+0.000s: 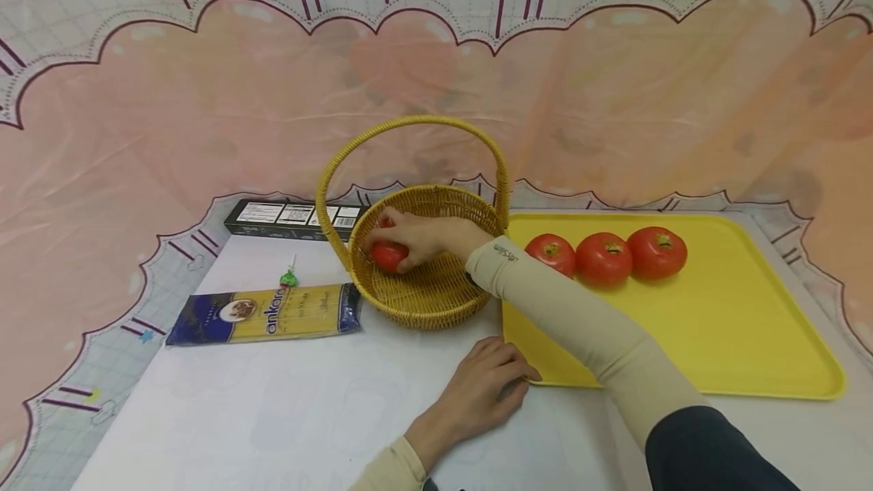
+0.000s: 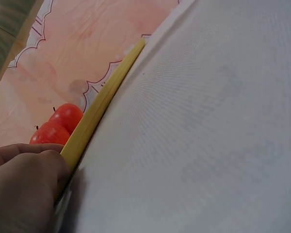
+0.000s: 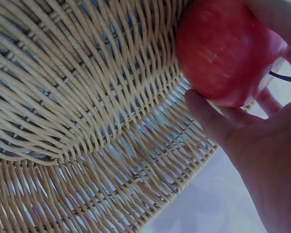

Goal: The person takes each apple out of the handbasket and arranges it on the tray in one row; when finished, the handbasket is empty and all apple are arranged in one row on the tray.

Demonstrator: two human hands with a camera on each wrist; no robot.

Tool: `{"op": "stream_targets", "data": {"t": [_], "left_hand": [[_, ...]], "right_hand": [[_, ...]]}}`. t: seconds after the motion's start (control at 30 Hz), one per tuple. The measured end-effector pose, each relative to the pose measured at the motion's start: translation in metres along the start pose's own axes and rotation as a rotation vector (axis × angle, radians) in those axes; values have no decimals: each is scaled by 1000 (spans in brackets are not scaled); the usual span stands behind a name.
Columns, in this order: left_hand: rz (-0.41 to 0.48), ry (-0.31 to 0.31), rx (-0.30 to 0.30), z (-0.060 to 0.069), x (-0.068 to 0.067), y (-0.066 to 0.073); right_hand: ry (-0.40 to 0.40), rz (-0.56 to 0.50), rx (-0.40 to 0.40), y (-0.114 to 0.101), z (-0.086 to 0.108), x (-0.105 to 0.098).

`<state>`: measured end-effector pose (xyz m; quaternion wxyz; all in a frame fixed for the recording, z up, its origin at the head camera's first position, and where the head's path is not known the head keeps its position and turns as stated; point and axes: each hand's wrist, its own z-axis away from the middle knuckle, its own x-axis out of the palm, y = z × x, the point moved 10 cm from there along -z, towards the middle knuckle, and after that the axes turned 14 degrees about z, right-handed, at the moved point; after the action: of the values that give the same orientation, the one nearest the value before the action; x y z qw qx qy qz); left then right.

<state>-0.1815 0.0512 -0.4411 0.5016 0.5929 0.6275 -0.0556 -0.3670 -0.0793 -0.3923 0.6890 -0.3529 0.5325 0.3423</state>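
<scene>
Inside the yellow wicker basket point(image 1: 436, 317), my right hand point(image 1: 426, 237) holds a red apple point(image 1: 389, 256) against its left side. In the right wrist view the fingers curl round this apple point(image 3: 223, 53), its dark stem showing, beside the woven wall. My left hand point(image 1: 480, 385) is at the near left corner of the yellow tray point(image 1: 750, 324), gripping its edge. The left wrist view shows the fingers over the tray's rim point(image 2: 97, 109). Three red apples point(image 1: 604, 259) sit in a row on the tray, the leftmost partly behind my right forearm.
Left of the basket lies a blue and yellow pasta packet point(image 1: 286, 314), with a small green-wrapped lollipop point(image 1: 289, 277) at its top edge. Behind them stands a long black box point(image 1: 293, 218), partly hidden by the basket. The basket's tall handle point(image 1: 412, 121) arches overhead. A patterned curtain point(image 1: 273, 120) hangs behind.
</scene>
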Motion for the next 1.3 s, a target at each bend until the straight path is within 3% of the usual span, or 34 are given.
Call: {"op": "stream_targets", "data": {"t": [0.63, 1.3], "left_hand": [[40, 2, -24, -1, 1, 0], [40, 1, -25, -2, -3, 1]], "right_hand": [[18, 39, -7, 6, 1, 1], [25, -35, 20, 8, 13, -17]]}}
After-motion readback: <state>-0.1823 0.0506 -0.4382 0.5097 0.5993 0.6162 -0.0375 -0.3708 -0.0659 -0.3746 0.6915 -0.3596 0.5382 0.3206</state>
